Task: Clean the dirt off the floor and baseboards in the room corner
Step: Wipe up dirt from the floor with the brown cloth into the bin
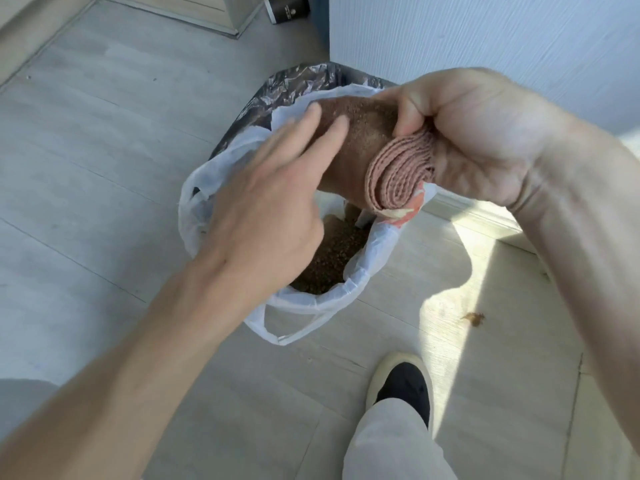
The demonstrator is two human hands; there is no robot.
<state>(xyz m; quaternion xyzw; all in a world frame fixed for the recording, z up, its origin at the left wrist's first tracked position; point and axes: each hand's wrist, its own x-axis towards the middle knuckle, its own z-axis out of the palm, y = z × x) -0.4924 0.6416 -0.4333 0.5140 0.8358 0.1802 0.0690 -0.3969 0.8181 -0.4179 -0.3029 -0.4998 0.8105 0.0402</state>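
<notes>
Right hand [478, 140] clamps dirt-laden cloth [374, 154] over bin bag [311, 303], left hand [273, 188] spread flat on it; 1 floor stain [473, 318] remains.

Pale plank floor [86, 133], white textured wall [485, 39], sunlit patch [460, 282].

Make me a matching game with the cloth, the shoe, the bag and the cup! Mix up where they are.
Things:
1. pink cloth
2. black shoe
3. white plastic bag
4. dark paper cup

Places:
A. on the floor at the top, by the wall
B. lining the bin, with brown dirt inside
C. gripped in the right hand, brushed by the left hand
D. on the floor at the bottom, under a grey trouser leg

Pairs: 1-C, 2-D, 3-B, 4-A
</notes>
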